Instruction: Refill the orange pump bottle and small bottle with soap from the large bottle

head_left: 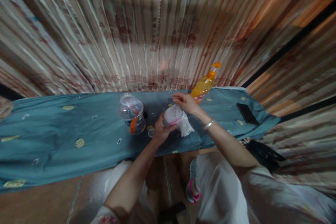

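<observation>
- While the left hand [160, 131] wraps around the lower part of a small frosted plastic bottle [172, 115], its grip is clamped on that bottle, which is held tilted just above the desk [52, 136].
- Over the bottle's far end hovers the right hand [186, 102], fingers bent and partly spread; whether they touch the bottle is hard to tell through the blur, so its grip cannot be judged. A silver bracelet [208, 124] sits on that wrist.
- A crumpled white cloth [186, 127] lies just beside the bottle, under the right forearm.
- To the left stands a clear round plastic jar [131, 112] with an orange piece low against its side.
- Behind the right hand, an orange liquid bottle with a pump top [203, 85] stands at the desk's far edge.
- A dark flat phone [247, 113] lies well apart to the right.
- The desk is draped in teal cloth with small yellow motifs, before a striped curtain [157, 24].
</observation>
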The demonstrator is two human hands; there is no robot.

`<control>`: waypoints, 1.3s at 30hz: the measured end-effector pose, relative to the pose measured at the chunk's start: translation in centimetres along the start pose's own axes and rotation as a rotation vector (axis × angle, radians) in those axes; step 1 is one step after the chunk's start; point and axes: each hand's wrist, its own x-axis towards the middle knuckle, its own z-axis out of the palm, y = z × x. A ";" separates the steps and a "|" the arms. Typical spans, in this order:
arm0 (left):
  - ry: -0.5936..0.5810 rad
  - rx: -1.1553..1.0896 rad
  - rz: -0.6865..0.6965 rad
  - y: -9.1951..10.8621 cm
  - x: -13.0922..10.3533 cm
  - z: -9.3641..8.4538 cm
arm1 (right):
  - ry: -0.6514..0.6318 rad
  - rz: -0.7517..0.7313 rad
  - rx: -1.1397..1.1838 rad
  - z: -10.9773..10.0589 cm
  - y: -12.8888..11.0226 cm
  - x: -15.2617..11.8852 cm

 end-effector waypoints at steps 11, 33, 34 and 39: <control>-0.049 0.048 -0.030 2.1 -1.3 -0.3 | -0.710 -0.093 -0.105 7.1 -2.1 8.7; -0.091 0.051 -0.051 2.9 -1.7 -0.3 | -0.439 0.045 0.290 4.1 -0.9 5.8; -0.091 0.054 -0.052 2.9 -1.6 -0.3 | -0.360 0.137 0.443 2.4 -1.2 4.6; -0.041 0.100 -0.050 2.3 -1.2 -0.2 | -0.144 0.211 0.594 -4.4 -5.1 -2.5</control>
